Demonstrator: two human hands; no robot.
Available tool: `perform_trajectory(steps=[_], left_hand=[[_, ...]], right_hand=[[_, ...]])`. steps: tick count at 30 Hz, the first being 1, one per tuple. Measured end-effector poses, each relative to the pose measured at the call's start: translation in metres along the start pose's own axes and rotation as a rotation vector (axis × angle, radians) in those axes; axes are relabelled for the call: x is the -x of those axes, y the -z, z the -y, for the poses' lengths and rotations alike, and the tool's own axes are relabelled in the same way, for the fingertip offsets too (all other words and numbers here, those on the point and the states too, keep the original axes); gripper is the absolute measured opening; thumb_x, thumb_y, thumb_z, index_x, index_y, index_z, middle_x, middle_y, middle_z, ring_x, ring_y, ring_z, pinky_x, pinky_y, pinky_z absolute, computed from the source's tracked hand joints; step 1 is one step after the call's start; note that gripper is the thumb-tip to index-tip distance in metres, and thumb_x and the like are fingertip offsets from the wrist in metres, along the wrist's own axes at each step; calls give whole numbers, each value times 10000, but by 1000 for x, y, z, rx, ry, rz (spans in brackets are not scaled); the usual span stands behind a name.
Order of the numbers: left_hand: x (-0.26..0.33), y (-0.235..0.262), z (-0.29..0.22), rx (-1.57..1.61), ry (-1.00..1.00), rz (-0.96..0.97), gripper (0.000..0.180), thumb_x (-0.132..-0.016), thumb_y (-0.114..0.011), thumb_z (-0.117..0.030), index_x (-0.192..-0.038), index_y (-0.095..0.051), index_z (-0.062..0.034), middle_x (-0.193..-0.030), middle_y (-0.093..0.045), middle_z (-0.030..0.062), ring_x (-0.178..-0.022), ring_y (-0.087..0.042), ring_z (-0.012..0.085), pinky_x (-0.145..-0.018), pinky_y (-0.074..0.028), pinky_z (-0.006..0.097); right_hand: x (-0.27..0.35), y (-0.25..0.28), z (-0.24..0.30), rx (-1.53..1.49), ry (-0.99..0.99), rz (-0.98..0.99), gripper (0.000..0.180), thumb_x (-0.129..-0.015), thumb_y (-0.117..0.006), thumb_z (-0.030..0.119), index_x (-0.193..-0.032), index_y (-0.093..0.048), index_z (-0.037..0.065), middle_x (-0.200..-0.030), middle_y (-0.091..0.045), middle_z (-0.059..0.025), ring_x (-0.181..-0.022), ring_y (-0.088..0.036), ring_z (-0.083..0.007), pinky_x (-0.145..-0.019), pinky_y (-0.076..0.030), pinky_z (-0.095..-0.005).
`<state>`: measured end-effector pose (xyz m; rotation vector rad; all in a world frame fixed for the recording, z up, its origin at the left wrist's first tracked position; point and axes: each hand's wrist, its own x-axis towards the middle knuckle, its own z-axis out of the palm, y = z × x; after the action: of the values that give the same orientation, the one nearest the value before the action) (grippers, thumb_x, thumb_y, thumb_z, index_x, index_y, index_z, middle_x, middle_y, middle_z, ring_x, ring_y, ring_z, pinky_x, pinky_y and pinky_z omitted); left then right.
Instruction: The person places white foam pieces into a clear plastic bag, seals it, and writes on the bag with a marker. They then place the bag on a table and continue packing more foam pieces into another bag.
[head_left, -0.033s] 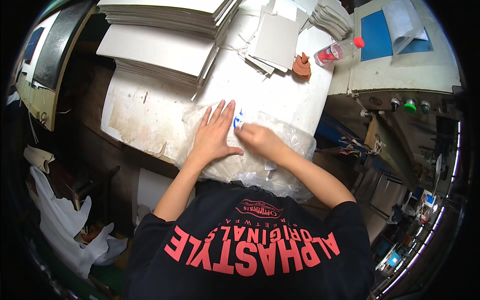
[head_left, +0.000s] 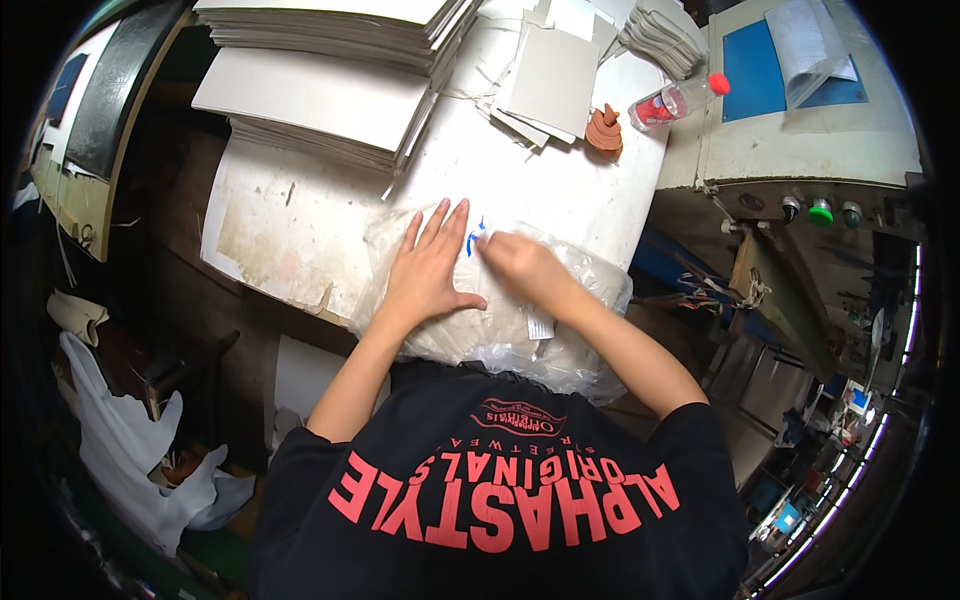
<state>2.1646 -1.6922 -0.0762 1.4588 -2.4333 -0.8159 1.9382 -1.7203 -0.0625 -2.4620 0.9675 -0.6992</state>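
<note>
A clear plastic bag with pale, flat contents lies at the table's near edge, against my body. My left hand rests flat on it, fingers stretched forward and thumb out to the right. Just right of those fingertips is a blue printed mark on the plastic. My right hand is closed, its fingertips down at the mark's right side. A small whitish bit shows at the fingertips, but what it is I cannot make out. A small white label sits below my right hand.
Stacks of greyish-white board stand at the far left of the white table. Farther back are loose grey cards, a reddish-brown coiled lump and a red-capped bottle. A cabinet adjoins at right.
My right hand has shifted slightly forward, away from my body, along the blue mark. My left hand and the bag stay in place.
</note>
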Motion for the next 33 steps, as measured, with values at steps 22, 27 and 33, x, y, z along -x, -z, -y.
perform_trajectory(steps=[22, 27, 33], left_hand=[[-8, -2, 1, 6, 10, -15, 1582, -552, -956, -651, -1719, -91, -25, -1734, -353, 149, -1644, -242, 317, -1341, -129, 540], [-9, -1, 0, -9, 1, -23, 1558, -559, -923, -696, -1700, -136, 15, -1750, -322, 137, -1648, -231, 298, -1345, -113, 524], [-10, -4, 3, -17, 1, -17, 1577, -546, -958, -659, -1710, -122, -1, -1753, -316, 151, -1648, -232, 320, -1339, -132, 530]], right_hand=[[-9, -16, -7, 55, -289, -100, 200, -838, -668, 11, -1033, -642, -26, -929, -652, -182, -841, -702, -391, -740, -597, -477], [0, -22, -4, -136, 42, 248, 173, -807, -680, 19, -964, -610, 2, -902, -636, -165, -836, -707, -377, -722, -603, -449], [7, -30, -1, -28, -208, 30, 176, -802, -684, 16, -955, -599, 1, -915, -646, -167, -832, -708, -377, -722, -604, -459]])
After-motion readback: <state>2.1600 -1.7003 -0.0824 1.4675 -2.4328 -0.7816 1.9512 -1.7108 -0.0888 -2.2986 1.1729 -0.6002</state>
